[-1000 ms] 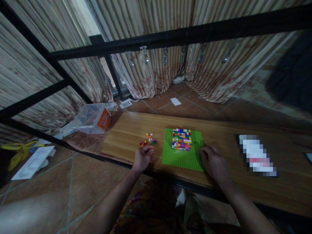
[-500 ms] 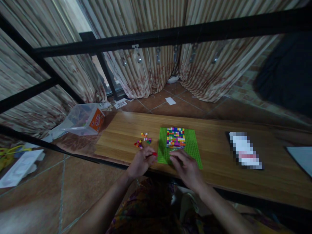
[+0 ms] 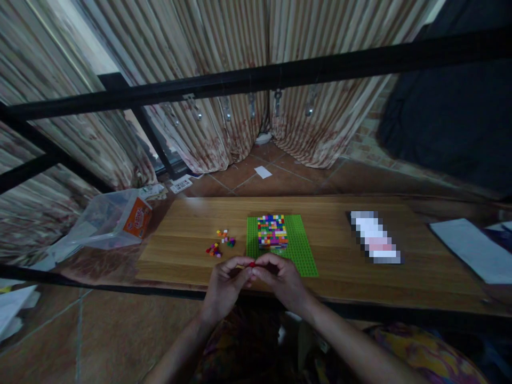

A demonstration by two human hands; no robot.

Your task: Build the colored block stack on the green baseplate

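Between the fingertips of my left hand and my right hand is a small red building brick. Both hands are closed in a pinch on it, meeting just in front of the green baseplate. A block of many-coloured bricks stands on the baseplate, toward its left and back. Left of the plate, small loose bricks in red, yellow, orange, purple and green lie in little groups on the wooden table.
A clear plastic bin with an orange label stands beyond the table's left end. A blurred-out flat object lies to the right, and a pale sheet farther right. A black metal bar crosses in front of the curtains.
My right hand has moved left from over the baseplate to meet my left hand, and now grips the red brick too. The camera view has turned slightly right.
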